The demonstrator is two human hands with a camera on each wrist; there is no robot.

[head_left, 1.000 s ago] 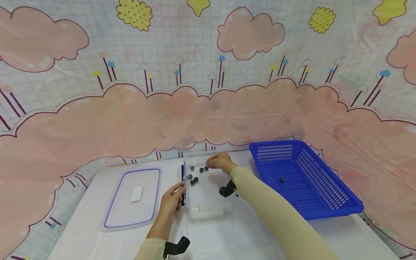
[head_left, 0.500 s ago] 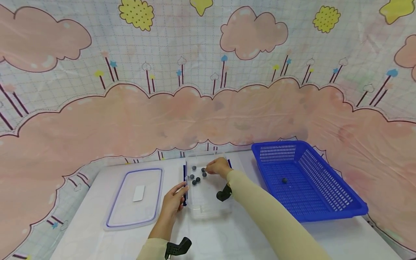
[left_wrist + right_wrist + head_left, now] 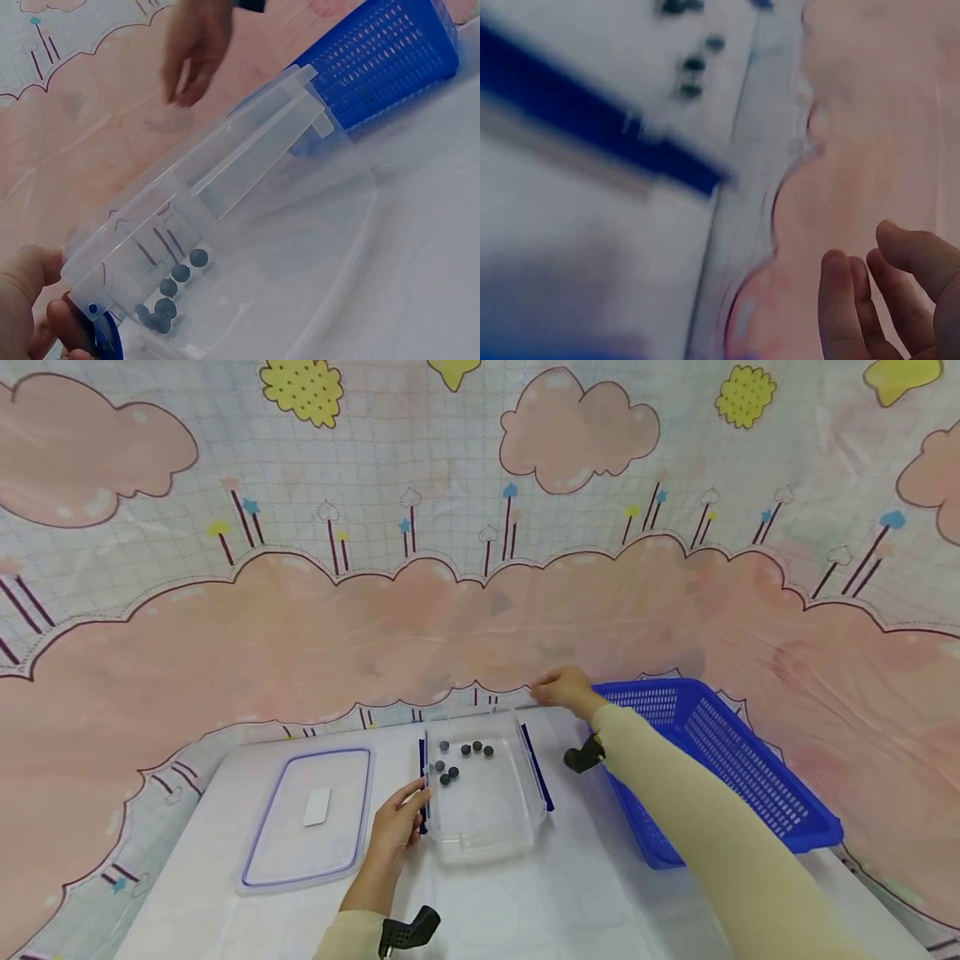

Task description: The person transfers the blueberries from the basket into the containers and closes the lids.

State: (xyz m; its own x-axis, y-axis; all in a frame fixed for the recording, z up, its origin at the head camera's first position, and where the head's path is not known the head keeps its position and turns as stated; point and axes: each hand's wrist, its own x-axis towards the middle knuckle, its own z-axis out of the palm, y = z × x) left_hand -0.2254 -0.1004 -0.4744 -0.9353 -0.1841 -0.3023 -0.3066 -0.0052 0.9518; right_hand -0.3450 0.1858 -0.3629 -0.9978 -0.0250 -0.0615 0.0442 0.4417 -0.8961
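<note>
My left hand (image 3: 395, 818) grips the left wall of a clear plastic storage box (image 3: 483, 839), its thumb at the rim and fingers outside by the blue side clip. Several small dark balls (image 3: 477, 747) lie in the box, gathered toward its far left part; the left wrist view shows these balls (image 3: 181, 273) too. My right hand (image 3: 566, 688) is in the air beyond the box's far right corner, near the basket's left rim. In the right wrist view the right hand (image 3: 885, 300) has loosely bent fingers apart from the thumb, with nothing between them.
A blue perforated plastic basket (image 3: 813, 839) stands at the right, partly hidden by my right sleeve. To the left, a clear lid (image 3: 281, 860) with a blue seal lies flat on the white table (image 3: 202, 918), a white rectangle on it. A patterned cloth (image 3: 420, 635) hangs behind.
My right hand has left the balls in the box and moved right and away toward the basket. One more ball shows in the box now. The left hand keeps its grip.
</note>
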